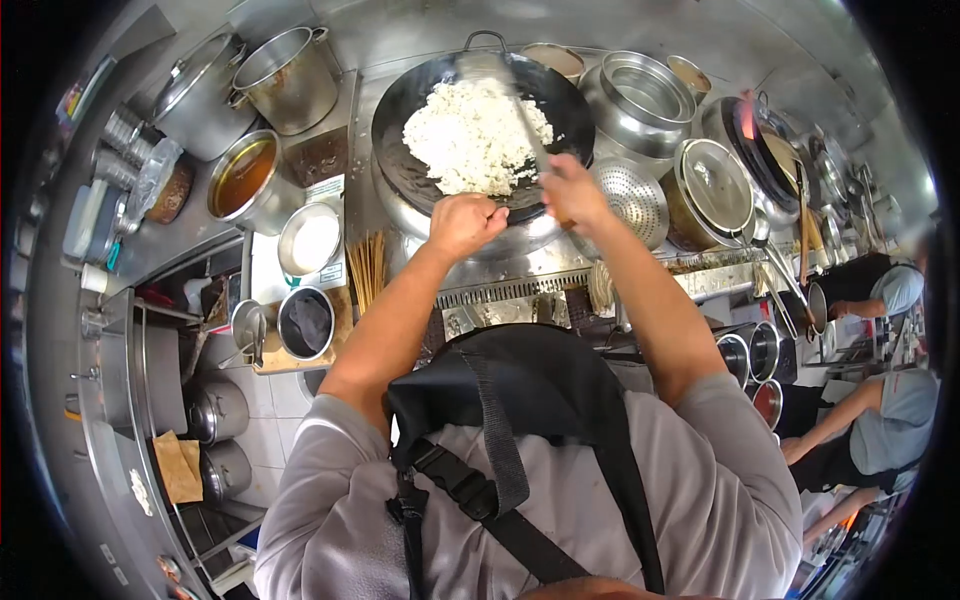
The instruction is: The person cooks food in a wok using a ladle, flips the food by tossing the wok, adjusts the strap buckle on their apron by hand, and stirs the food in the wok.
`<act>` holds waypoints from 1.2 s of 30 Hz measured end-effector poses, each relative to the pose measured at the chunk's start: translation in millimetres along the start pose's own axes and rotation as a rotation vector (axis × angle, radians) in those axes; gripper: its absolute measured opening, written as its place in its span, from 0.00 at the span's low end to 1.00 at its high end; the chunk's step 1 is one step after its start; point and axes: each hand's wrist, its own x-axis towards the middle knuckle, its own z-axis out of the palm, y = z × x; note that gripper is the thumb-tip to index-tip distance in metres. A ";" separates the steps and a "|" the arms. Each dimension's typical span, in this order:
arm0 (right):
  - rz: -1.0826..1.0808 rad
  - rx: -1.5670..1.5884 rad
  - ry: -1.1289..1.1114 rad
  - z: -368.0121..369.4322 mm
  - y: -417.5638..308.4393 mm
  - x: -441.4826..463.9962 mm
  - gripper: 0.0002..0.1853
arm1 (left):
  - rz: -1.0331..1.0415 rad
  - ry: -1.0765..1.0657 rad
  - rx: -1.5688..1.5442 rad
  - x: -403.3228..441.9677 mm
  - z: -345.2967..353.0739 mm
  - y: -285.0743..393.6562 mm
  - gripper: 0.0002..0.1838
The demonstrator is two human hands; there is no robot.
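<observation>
White rice (465, 135) lies heaped in a large black wok (568, 110) on the range, with some grains scattered up its sides. At the near rim, my left hand (465, 225) is closed in a fist on the wok; the part it grips is hidden under the fingers. My right hand (575, 192) is wrapped round the handle of a metal wok spatula (532, 132), which reaches across the rice toward the far side. Motion blurs the spatula's head near the wok's far loop handle (486, 36).
A perforated strainer (630, 205) and a steel pot (640, 85) stand right of the wok. Leftward are a pot of brown liquid (243, 175), a white-filled bowl (309, 240) and wooden skewers (368, 268). A flame (747, 115) burns farther right. Co-workers (880, 425) stand at right.
</observation>
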 end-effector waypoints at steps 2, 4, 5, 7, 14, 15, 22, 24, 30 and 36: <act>0.056 -0.305 -0.158 0.4 -14.4 -20.8 0.21 | 0.004 -0.002 0.000 1.4 -0.4 -0.3 0.21; -0.188 -0.729 -0.218 -18.8 0.6 -59.4 0.29 | -0.048 -0.067 0.004 2.8 -2.0 0.6 0.20; -0.310 -0.919 -0.208 -42.2 16.5 -71.7 0.29 | -0.043 -0.070 0.003 2.6 -2.0 0.3 0.20; -0.476 -1.131 -0.158 -70.4 24.6 -105.7 0.29 | -0.024 -0.035 -0.002 1.4 -1.8 -0.8 0.19; -0.142 -0.650 -0.162 -105.6 -37.8 -264.2 0.27 | -0.042 -0.187 0.007 -4.5 -31.9 45.4 0.21; 0.150 -0.532 -0.123 -113.0 -61.8 -279.6 0.26 | -0.034 -0.198 0.004 1.4 -37.6 50.8 0.21; -0.132 -0.831 -0.014 -95.7 29.9 -200.9 0.24 | 0.020 -0.055 0.158 -39.7 7.7 51.9 0.22; -0.415 -0.850 0.047 -87.0 57.7 -187.1 0.26 | 0.092 -0.055 0.140 -90.0 6.2 65.5 0.22; -0.063 -0.651 -0.076 -107.0 -25.6 -277.5 0.25 | 0.191 -0.093 0.129 -50.4 -59.3 67.5 0.21; -0.039 -0.800 -0.077 -91.6 -9.1 -239.8 0.25 | 0.039 -0.058 0.066 -15.6 -0.4 22.5 0.22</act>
